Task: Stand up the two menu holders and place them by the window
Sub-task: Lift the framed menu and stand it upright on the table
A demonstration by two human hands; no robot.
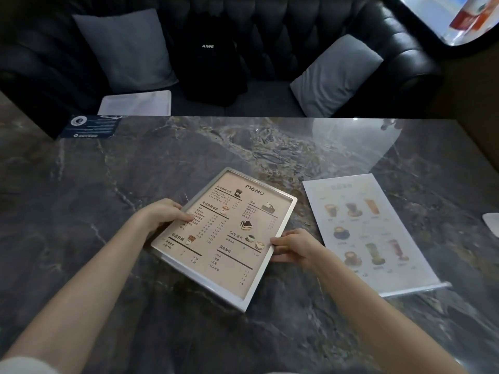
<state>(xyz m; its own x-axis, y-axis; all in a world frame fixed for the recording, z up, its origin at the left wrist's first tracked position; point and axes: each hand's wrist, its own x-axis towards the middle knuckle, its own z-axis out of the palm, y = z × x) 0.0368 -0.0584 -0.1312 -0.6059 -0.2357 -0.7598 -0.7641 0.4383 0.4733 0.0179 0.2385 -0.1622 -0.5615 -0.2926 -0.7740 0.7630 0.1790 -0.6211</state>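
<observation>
Gripping the silver-framed rectangular beige menu holder (224, 238) with my left hand (162, 213) and right hand (293, 248) clamped on opposite edges, above the glossy dark marble table (108, 184); the clear acrylic drinks menu holder (370, 233) lies flat beside it.

On the marble table (108, 184), the left hand (162, 211) and right hand (293, 248) grip opposite sides of the framed menu (224, 238), while a clear menu holder (370, 233) lies flat near the right edge.

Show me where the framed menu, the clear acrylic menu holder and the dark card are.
framed menu (224, 236): head view, centre of page.
clear acrylic menu holder (370, 230): head view, middle of sheet.
dark card (90, 126): head view, centre.
</observation>
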